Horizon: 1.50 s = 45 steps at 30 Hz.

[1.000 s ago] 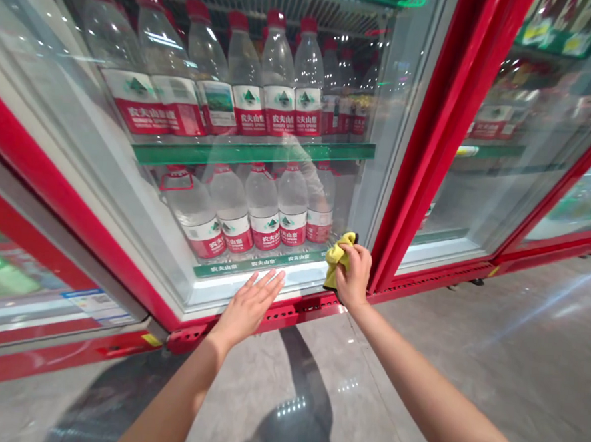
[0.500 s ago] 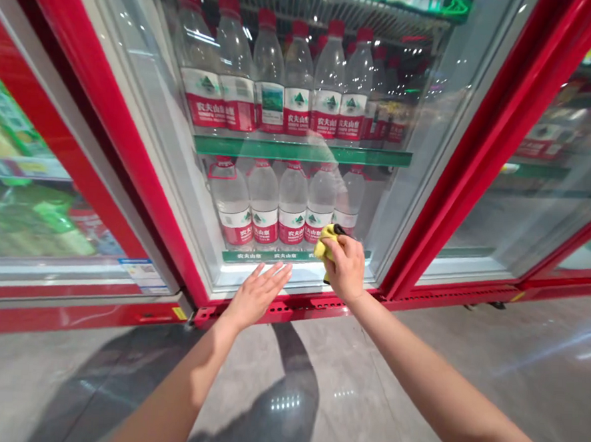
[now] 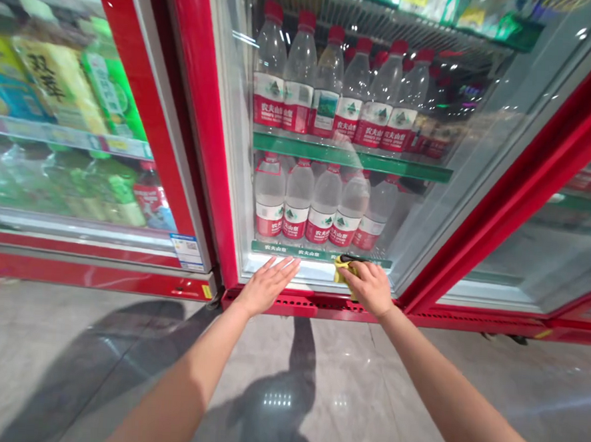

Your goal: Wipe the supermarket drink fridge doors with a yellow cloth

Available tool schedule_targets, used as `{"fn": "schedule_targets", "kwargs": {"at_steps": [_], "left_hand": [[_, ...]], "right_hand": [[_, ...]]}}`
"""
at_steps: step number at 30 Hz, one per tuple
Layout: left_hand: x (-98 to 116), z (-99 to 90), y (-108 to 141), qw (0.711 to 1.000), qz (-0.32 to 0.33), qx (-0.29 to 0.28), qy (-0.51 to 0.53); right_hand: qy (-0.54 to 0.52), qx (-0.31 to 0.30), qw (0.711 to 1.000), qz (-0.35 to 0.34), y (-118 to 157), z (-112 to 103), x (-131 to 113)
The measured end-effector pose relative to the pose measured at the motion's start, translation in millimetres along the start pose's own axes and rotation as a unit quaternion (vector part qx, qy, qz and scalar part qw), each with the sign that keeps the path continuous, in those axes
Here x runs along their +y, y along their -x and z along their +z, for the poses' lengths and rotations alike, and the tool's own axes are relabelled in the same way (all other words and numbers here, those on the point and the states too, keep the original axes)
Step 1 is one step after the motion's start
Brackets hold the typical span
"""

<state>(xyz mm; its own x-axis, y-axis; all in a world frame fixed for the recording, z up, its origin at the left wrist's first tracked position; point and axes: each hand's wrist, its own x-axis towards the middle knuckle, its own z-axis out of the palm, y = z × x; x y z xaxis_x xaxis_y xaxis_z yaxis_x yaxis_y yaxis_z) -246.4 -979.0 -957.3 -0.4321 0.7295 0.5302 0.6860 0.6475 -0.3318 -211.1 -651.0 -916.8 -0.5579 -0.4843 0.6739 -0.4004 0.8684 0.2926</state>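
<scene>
A glass cooler door in a red frame (image 3: 197, 108) stands before me, with red-capped water bottles on two shelves behind it. My right hand (image 3: 369, 285) is closed on a yellow and black cloth (image 3: 343, 272) against the lower part of the glass, just below the bottom row of bottles. To its left, my left hand (image 3: 267, 287) lies flat near the lower edge of the door, fingers stretched and nothing in it.
Another red cooler (image 3: 97, 272) with green and yellow drink bottles is on the left. More red-framed doors continue to the right. Below is a grey tiled floor (image 3: 245, 391) with shadows and light reflections.
The view has turned left, showing more of the left cooler. My right hand has moved the cloth down the glass to the bottom shelf strip. My left hand stays low at the door.
</scene>
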Motion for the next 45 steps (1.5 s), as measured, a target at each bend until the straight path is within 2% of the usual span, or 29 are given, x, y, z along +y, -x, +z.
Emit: {"fn": "schedule_targets", "kwargs": {"at_steps": [3, 6, 8, 10, 12, 14, 16, 18, 20, 22, 24, 26, 28, 30, 33, 35, 37, 39, 41, 43, 45], "left_hand": [[-10, -9.5, 13, 1.0, -0.005, -0.009, -0.003], [-17, -11.8, 24, 1.0, -0.015, -0.017, -0.006], [-17, -10.3, 28, 1.0, -0.019, -0.02, -0.006], [-17, -8.5, 29, 1.0, -0.021, -0.021, -0.005], [-16, -8.1, 28, 1.0, -0.019, -0.023, -0.005], [-16, -9.1, 28, 1.0, -0.016, -0.026, -0.005], [-17, -11.1, 30, 0.999, -0.013, -0.032, -0.006], [-20, -13.4, 34, 0.999, -0.013, -0.038, -0.008], [-23, -15.6, 40, 0.999, -0.016, -0.042, -0.01], [-25, -17.9, 47, 0.999, -0.022, -0.044, -0.013], [-27, -20.3, 54, 0.998, -0.03, -0.046, -0.015], [-28, -22.8, 60, 0.998, -0.039, -0.048, -0.018], [-29, -25.3, 64, 0.997, -0.044, -0.052, -0.021], [-31, -27.7, 67, 0.997, -0.047, -0.059, -0.024], [-34, -30.7, 73, 0.996, -0.05, -0.069, -0.027], [-36, -31.9, 78, 0.995, -0.054, -0.074, -0.028], [-39, -32.5, 84, 0.995, -0.058, -0.079, -0.028], [-41, -32.8, 90, 0.994, -0.061, -0.084, -0.029], [-42, -33.5, 95, 0.994, -0.069, -0.085, -0.029], [-43, -35.1, 99, 0.993, -0.078, -0.085, -0.031], [-44, -37.5, 102, 0.992, -0.082, -0.087, -0.032]], "right_hand": [[0.011, 0.065, 0.997, 0.041, -22, -1, -3], [0.031, 0.102, 0.993, 0.053, -43, 7, -35], [0.025, 0.09, 0.996, 0.017, -47, 15, -57], [0.009, 0.053, 0.998, -0.042, -41, 21, -69], [-0.006, 0.012, 0.995, -0.098, -33, 22, -68], [-0.016, -0.012, 0.993, -0.119, -29, 19, -58], [-0.021, -0.01, 0.996, -0.09, -36, 13, -50], [-0.027, 0.012, 0.999, -0.034, -52, 9, -52], [-0.034, 0.042, 0.998, 0.014, -70, 8, -66], [-0.051, 0.056, 0.997, 0.028, -82, 13, -87], [-0.075, 0.036, 0.996, 0.0, -83, 19, -104], [-0.087, 0.001, 0.994, -0.059, -74, 24, -110], [-0.074, -0.021, 0.99, -0.115, -62, 25, -103], [-0.056, -0.018, 0.989, -0.132, -56, 22, -91], [-0.048, 0.017, 0.997, -0.06, -67, 15, -84], [-0.061, 0.041, 0.997, -0.001, -83, 14, -96], [-0.086, 0.047, 0.995, 0.01, -97, 17, -117], [-0.106, 0.036, 0.993, -0.026, -103, 22, -136], [-0.111, 0.015, 0.99, -0.081, -100, 27, -145], [-0.106, -0.007, 0.987, -0.124, -93, 28, -141], [-0.098, -0.017, 0.985, -0.139, -89, 25, -130]]}}
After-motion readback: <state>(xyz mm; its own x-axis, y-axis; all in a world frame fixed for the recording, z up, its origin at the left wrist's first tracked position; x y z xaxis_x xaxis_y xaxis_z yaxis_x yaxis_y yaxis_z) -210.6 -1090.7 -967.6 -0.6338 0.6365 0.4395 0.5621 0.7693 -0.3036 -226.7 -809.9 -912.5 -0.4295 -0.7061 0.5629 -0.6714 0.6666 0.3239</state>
